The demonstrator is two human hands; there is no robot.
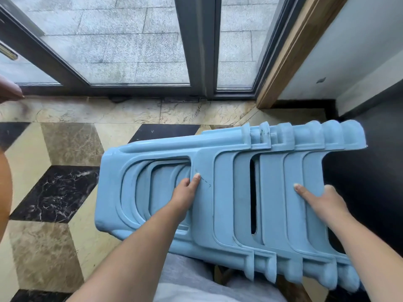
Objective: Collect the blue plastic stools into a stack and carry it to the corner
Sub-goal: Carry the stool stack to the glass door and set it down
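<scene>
Left hand (185, 192) grips side opening of stool stack (229, 192), thumb on top. Right hand (320, 199) clasps stack's leg end. Stack held sideways, off floor, near glass doors (130, 44) and corner.

Bare forearms, light grey garment (185, 277) below.
</scene>
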